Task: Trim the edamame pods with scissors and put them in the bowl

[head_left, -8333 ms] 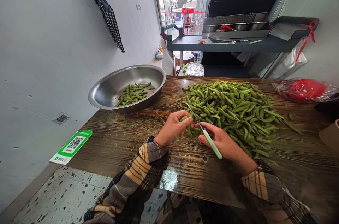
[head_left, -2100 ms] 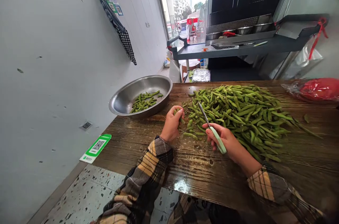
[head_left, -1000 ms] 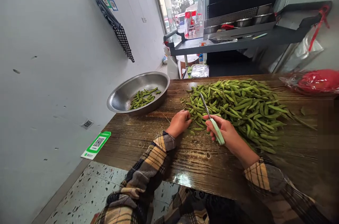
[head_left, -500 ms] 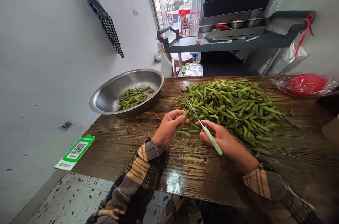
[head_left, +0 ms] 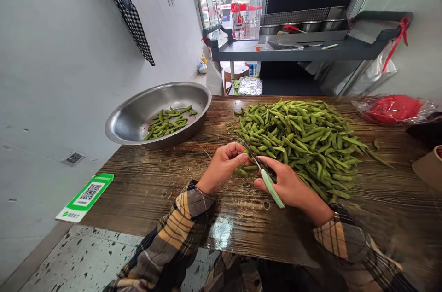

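My left hand (head_left: 226, 165) pinches a green pod (head_left: 246, 155) between thumb and fingertips, mostly covered by the fingers. My right hand (head_left: 285, 183) is wrapped round scissors with pale green handles (head_left: 272, 188); their dark blades point up and left, right beside the pod and my left fingertips. Just beyond both hands lies a large heap of green pods (head_left: 304, 140) on the wooden table (head_left: 155, 190). At the left back, a wide steel basin (head_left: 131, 119) holds a smaller group of pods (head_left: 167, 122).
A green and white QR card (head_left: 86, 196) lies on the table's left edge. Red stuff in clear plastic (head_left: 395, 108) is at the back right, with a brown paper container (head_left: 428, 168) at the right edge. A grey cart (head_left: 293, 54) stands behind the table.
The scissors have turned slightly and their blades now sit closer to my left fingertips. My left hand still pinches a pod. The view has shifted a little, with the basin farther left.
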`<state>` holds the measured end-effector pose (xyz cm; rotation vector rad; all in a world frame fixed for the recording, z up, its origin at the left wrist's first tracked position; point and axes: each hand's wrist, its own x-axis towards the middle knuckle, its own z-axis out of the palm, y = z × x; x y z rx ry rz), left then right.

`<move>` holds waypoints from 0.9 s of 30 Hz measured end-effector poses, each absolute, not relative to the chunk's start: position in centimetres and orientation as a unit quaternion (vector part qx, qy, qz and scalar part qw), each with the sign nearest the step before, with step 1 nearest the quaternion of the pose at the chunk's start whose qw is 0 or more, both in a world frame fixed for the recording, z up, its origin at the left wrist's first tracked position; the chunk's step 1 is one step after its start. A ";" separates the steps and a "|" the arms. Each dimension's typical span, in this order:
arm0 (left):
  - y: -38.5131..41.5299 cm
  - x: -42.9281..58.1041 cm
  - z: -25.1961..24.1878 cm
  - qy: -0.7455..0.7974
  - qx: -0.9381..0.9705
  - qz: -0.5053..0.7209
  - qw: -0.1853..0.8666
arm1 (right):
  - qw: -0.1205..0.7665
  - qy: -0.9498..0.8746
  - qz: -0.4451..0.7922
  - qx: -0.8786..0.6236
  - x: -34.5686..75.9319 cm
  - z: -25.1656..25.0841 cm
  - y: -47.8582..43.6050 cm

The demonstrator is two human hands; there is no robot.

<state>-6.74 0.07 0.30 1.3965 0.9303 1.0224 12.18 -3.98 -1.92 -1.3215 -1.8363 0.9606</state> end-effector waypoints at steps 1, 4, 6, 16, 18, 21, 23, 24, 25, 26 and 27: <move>0.1 -6.8 0.3 0.397 0.596 0.431 0.549 | 0.341 -0.710 0.355 -0.504 12.2 -2.0 -3.9; 0.3 -7.1 0.4 0.413 0.618 0.417 0.522 | 0.341 -0.722 0.335 -0.500 12.2 -2.0 -3.8; 0.6 -7.4 0.5 0.426 0.636 0.404 0.501 | 0.339 -0.724 0.336 -0.497 12.2 -1.8 -3.8; 1.6 -7.8 0.5 0.457 0.695 0.398 0.388 | 0.404 -0.618 0.474 -0.479 12.3 -1.8 -2.9; 1.5 -7.8 0.4 0.459 0.640 0.440 0.431 | 0.413 -0.567 0.540 -0.466 12.3 -1.7 -3.1; 1.5 -7.9 0.2 0.440 0.511 0.514 0.530 | 0.398 -0.511 0.626 -0.435 12.0 -1.4 -3.5; 1.6 -8.0 0.0 0.417 0.451 0.548 0.568 | 0.403 -0.508 0.638 -0.414 11.9 -1.4 -3.7; 1.7 -8.1 0.0 0.404 0.433 0.561 0.578 | 0.397 -0.512 0.643 -0.409 11.9 -1.5 -3.8; 1.7 -8.1 -0.1 0.392 0.418 0.575 0.584 | 0.393 -0.518 0.643 -0.404 11.8 -1.6 -3.8; 1.7 -8.1 -0.1 0.381 0.407 0.586 0.588 | 0.389 -0.524 0.643 -0.400 11.8 -1.6 -3.9; 1.6 -8.1 -0.1 0.372 0.397 0.596 0.591 | 0.385 -0.530 0.644 -0.395 11.8 -1.7 -4.0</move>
